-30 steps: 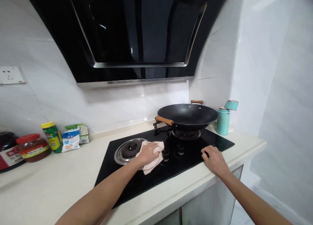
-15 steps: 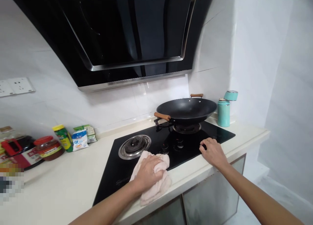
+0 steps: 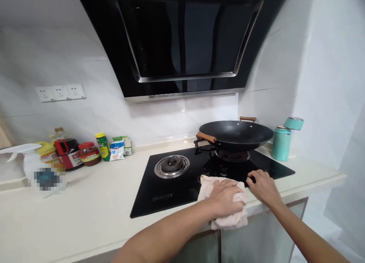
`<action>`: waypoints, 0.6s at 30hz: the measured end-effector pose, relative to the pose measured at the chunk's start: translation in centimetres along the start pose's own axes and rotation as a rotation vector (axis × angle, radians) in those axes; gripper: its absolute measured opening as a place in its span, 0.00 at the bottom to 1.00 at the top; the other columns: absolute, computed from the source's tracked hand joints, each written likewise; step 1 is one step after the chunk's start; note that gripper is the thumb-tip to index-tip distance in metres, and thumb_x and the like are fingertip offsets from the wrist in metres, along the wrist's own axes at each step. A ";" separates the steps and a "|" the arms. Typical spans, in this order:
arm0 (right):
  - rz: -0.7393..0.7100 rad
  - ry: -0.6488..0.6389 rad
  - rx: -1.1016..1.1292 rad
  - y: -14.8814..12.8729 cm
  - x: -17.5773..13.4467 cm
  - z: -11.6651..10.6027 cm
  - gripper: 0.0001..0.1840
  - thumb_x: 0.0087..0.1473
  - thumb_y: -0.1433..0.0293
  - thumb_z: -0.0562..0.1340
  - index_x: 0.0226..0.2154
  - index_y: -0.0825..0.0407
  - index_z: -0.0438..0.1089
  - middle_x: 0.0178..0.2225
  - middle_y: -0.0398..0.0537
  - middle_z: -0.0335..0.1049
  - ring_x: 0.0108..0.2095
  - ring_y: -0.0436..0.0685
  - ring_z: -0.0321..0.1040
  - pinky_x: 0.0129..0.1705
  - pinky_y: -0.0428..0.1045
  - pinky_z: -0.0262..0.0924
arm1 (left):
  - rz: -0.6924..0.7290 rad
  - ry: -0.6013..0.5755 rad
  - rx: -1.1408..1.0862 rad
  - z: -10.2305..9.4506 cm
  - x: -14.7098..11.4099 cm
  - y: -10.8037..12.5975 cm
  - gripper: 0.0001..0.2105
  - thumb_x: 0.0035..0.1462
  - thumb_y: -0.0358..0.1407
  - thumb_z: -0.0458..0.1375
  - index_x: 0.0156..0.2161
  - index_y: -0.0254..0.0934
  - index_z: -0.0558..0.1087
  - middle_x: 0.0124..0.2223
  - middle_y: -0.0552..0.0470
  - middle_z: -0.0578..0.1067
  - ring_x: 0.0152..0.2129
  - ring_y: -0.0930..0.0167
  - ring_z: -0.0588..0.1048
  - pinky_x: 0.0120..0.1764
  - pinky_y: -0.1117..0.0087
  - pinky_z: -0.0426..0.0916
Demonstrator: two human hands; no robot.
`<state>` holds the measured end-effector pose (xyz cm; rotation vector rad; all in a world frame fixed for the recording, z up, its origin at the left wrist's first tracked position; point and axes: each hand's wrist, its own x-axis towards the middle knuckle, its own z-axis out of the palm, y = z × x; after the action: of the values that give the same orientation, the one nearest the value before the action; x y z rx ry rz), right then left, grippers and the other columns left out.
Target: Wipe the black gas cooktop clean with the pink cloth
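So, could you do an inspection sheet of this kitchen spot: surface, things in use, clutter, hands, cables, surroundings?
Surface: pale counter with black hob.
Things in use: pale pink cloth, bunched over the counter's front edge.
Clutter: wok above the right burner; spray bottle, red-lidded jar and packets left; teal canister right.
Hands: left hand on the cloth; right hand at the hob's front edge, nothing seen in it.
Cables: nothing seen.
Surroundings: range hood above; wall sockets left.

Your left hand partly hides the cloth, which covers part of the front edge of the cooktop. Near its back right corner, the wok hides most of a burner. You see the spray bottle partly blurred.
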<state>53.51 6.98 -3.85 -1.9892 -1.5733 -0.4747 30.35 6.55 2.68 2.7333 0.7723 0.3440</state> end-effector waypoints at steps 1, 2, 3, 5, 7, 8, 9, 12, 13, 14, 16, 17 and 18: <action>-0.004 0.000 0.000 0.2 0.0 0.1 0.13 0.60 0.64 0.54 0.39 0.50 0.73 0.41 0.51 0.70 0.42 0.61 0.63 0.41 0.53 0.55 | 0.014 0.000 -0.008 0.1 0.4 0.4 0.27 0.54 0.47 0.57 0.59 0.47 0.68 0.65 0.47 0.67 0.63 0.57 0.61 0.63 0.44 0.51; -0.011 0.000 0.000 0.3 0.0 0.2 0.13 0.60 0.64 0.54 0.39 0.50 0.73 0.42 0.51 0.70 0.42 0.61 0.64 0.41 0.53 0.55 | 0.027 0.001 -0.012 0.3 0.7 0.7 0.29 0.54 0.48 0.57 0.61 0.46 0.65 0.64 0.46 0.67 0.63 0.57 0.62 0.63 0.44 0.51; -0.019 -0.001 0.002 0.5 0.0 0.3 0.14 0.61 0.64 0.53 0.39 0.50 0.73 0.42 0.51 0.70 0.42 0.60 0.64 0.41 0.53 0.55 | 0.038 -0.003 -0.011 0.4 0.9 1.0 0.31 0.54 0.49 0.57 0.63 0.45 0.63 0.63 0.44 0.68 0.62 0.56 0.63 0.62 0.44 0.51; -0.035 -0.003 0.006 0.8 0.0 0.5 0.15 0.62 0.64 0.52 0.40 0.50 0.73 0.43 0.51 0.70 0.42 0.60 0.64 0.41 0.53 0.56 | 0.048 -0.028 0.002 0.6 0.6 1.4 0.34 0.53 0.53 0.57 0.63 0.44 0.63 0.63 0.43 0.69 0.61 0.56 0.64 0.62 0.45 0.51; -0.044 -0.006 0.004 1.1 0.0 0.8 0.16 0.62 0.65 0.51 0.40 0.50 0.73 0.44 0.51 0.70 0.42 0.61 0.64 0.42 0.53 0.56 | 0.050 -0.061 0.011 0.8 -0.3 1.6 0.34 0.52 0.55 0.58 0.62 0.45 0.66 0.63 0.43 0.69 0.60 0.55 0.65 0.61 0.45 0.51; -0.046 -0.006 -0.001 1.2 0.0 0.9 0.16 0.62 0.65 0.51 0.41 0.50 0.73 0.44 0.51 0.70 0.42 0.61 0.64 0.42 0.53 0.56 | 0.054 -0.067 0.011 0.8 -1.0 1.6 0.34 0.51 0.56 0.59 0.61 0.45 0.66 0.62 0.43 0.69 0.60 0.54 0.64 0.61 0.45 0.52; -0.046 -0.006 -0.009 1.2 0.0 1.0 0.16 0.62 0.65 0.51 0.41 0.50 0.73 0.44 0.51 0.70 0.42 0.61 0.64 0.43 0.54 0.57 | 0.061 -0.062 0.009 0.8 -1.7 1.5 0.35 0.50 0.57 0.59 0.61 0.45 0.66 0.62 0.43 0.69 0.60 0.54 0.64 0.60 0.45 0.53; -0.045 -0.017 -0.037 1.4 0.0 1.1 0.17 0.61 0.65 0.51 0.42 0.50 0.73 0.45 0.52 0.70 0.42 0.62 0.64 0.44 0.54 0.57 | 0.092 -0.014 0.020 0.6 -4.5 0.9 0.38 0.49 0.56 0.62 0.63 0.44 0.64 0.63 0.43 0.68 0.60 0.52 0.63 0.59 0.46 0.54; -0.044 -0.024 -0.044 1.4 0.0 1.2 0.17 0.61 0.65 0.52 0.43 0.50 0.73 0.45 0.53 0.70 0.43 0.62 0.64 0.44 0.54 0.57 | 0.091 0.005 0.032 0.5 -5.6 0.7 0.37 0.49 0.55 0.63 0.63 0.44 0.63 0.64 0.43 0.67 0.60 0.52 0.63 0.59 0.46 0.54; -0.042 -0.030 -0.049 1.5 0.0 1.2 0.17 0.61 0.64 0.51 0.43 0.50 0.73 0.45 0.53 0.70 0.43 0.62 0.64 0.44 0.55 0.57 | 0.081 0.022 0.046 0.3 -6.8 0.4 0.37 0.50 0.53 0.63 0.63 0.44 0.63 0.64 0.43 0.67 0.60 0.52 0.63 0.60 0.46 0.53; -0.036 -0.043 -0.053 1.6 0.0 1.4 0.17 0.62 0.64 0.51 0.44 0.50 0.73 0.46 0.54 0.69 0.43 0.63 0.64 0.45 0.55 0.58 | 0.040 0.048 0.074 -0.1 -9.3 -0.3 0.37 0.50 0.51 0.64 0.64 0.45 0.61 0.64 0.43 0.67 0.60 0.52 0.63 0.60 0.45 0.52; -0.033 -0.051 -0.056 1.7 0.1 1.5 0.18 0.62 0.64 0.51 0.44 0.50 0.72 0.46 0.54 0.69 0.43 0.63 0.64 0.45 0.55 0.58 | 0.017 0.062 0.085 -0.3 -10.6 -0.7 0.37 0.50 0.50 0.65 0.64 0.46 0.61 0.64 0.43 0.67 0.60 0.52 0.63 0.61 0.45 0.51; -0.029 -0.060 -0.058 1.8 0.1 1.6 0.18 0.62 0.63 0.50 0.45 0.50 0.72 0.46 0.54 0.69 0.43 0.63 0.64 0.45 0.55 0.58 | -0.005 0.077 0.095 -0.6 -11.9 -1.0 0.37 0.50 0.50 0.65 0.64 0.46 0.61 0.64 0.43 0.66 0.60 0.52 0.63 0.61 0.46 0.51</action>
<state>55.16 7.79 -5.42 -2.0438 -1.6438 -0.4816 19.81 1.10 1.07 2.8204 0.8363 0.4239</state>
